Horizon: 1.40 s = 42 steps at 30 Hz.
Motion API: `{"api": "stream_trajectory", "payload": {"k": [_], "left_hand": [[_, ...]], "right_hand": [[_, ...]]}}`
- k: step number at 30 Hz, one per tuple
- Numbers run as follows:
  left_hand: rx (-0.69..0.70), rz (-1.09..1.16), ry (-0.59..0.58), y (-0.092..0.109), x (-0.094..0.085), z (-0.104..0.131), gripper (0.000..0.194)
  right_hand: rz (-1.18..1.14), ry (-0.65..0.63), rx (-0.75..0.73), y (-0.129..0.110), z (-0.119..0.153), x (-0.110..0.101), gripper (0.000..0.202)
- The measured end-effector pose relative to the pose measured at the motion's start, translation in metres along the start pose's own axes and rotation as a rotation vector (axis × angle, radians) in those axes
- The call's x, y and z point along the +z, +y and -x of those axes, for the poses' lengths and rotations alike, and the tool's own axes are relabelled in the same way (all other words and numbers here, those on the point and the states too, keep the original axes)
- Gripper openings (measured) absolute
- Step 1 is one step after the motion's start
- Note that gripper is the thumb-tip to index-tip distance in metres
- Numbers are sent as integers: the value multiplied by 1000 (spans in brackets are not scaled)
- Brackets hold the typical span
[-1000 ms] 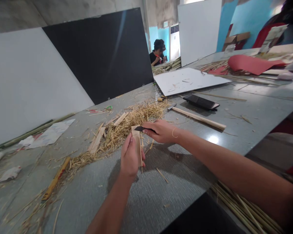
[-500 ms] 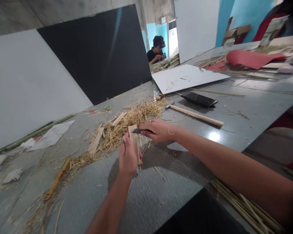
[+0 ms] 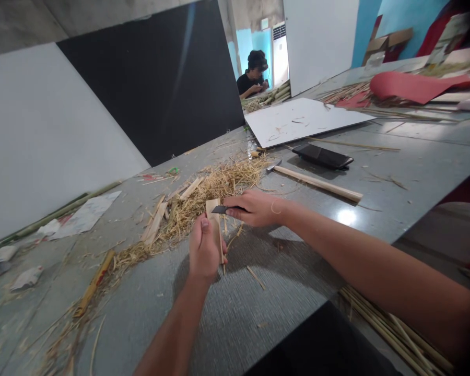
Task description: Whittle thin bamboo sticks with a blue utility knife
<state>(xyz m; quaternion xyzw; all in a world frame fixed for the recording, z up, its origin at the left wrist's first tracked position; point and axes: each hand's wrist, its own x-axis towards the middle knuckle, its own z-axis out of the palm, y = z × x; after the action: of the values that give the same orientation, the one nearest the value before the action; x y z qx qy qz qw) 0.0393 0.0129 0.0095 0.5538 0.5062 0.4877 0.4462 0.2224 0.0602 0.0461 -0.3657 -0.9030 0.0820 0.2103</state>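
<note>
A flat, pale strip of wood or bamboo [image 3: 215, 223] stands tilted in my left hand [image 3: 204, 247], whose thumb lies along its left edge with fingertips showing on the right. My right hand [image 3: 254, 208] is closed round a dark knife [image 3: 220, 210]. The blade points left and lies across the upper part of the strip. Just behind both hands spreads a heap of thin straw-like shavings [image 3: 227, 180], with several flat pale pieces [image 3: 155, 224] at its left side.
Right of the shavings lie a wooden-handled hammer [image 3: 319, 184] and a black phone-like object [image 3: 323, 156]. A white board [image 3: 305, 122] is farther back. A yellow tool [image 3: 96, 282] lies at left, long sticks [image 3: 391, 329] at lower right. Another person [image 3: 254, 75] sits far behind.
The view has shifted slightly. Both hands keep their holds, and the blade remains at the upper part of the strip. The far person's orange object no longer shows.
</note>
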Motion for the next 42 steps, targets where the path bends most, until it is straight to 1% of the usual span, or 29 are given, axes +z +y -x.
{"api": "stream_trajectory", "payload": {"k": [3, 7, 10, 12, 14, 16, 18, 20, 22, 24, 27, 29, 31, 35, 37, 39, 40, 42], "left_hand": [[15, -30, -1, 0, -3, -3, 54], [76, -58, 13, -5, -7, -10, 47], [90, 23, 37, -10, -9, -16, 43], [81, 152, 51, -12, -9, -20, 44], [68, 311, 63, -12, -9, -23, 40], [52, 447, 81, -11, -10, -25, 32], [38, 532, 103, -10, -12, -27, 28], [25, 581, 115, -9, -13, -28, 30], [5, 611, 114, -8, -13, -28, 31], [-9, 633, 120, -6, -13, -27, 32], [-18, 656, 130, -4, -13, -25, 34], [-27, 671, 136, -2, -12, -24, 35], [-46, 683, 105, -2, -13, -24, 32], [-120, 655, -74, -2, -18, -24, 21], [-163, 670, -158, -3, -23, -26, 25], [-198, 733, -239, -4, -27, -27, 27], [-219, 759, -263, -4, -29, -27, 27], [-262, 746, -264, -4, -33, -28, 28]], "right_hand": [[25, 51, 24, 1, 0, 2, 26], [56, 212, 117, 2, 0, 4, 31], [44, 287, 185, 0, -1, 5, 37], [45, 288, 188, -3, -1, 6, 43], [57, 261, 163, -8, -1, 7, 49], [82, 213, 137, -14, -1, 8, 52], [139, 148, 130, -18, 0, 10, 55], [216, 91, 144, -19, 0, 12, 53], [270, 61, 171, -16, 0, 14, 45], [277, 73, 216, -10, -1, 14, 40], [233, 127, 291, 1, -3, 13, 39], [185, 151, 306, 7, -4, 11, 36], [143, 171, 305, 10, -4, 9, 31], [143, 265, 365, 16, -3, 7, 30], [164, 318, 374, 20, -3, 6, 32], [174, 357, 365, 23, -2, 5, 33], [176, 370, 361, 25, -2, 5, 35], [173, 384, 353, 25, -1, 6, 38]]}}
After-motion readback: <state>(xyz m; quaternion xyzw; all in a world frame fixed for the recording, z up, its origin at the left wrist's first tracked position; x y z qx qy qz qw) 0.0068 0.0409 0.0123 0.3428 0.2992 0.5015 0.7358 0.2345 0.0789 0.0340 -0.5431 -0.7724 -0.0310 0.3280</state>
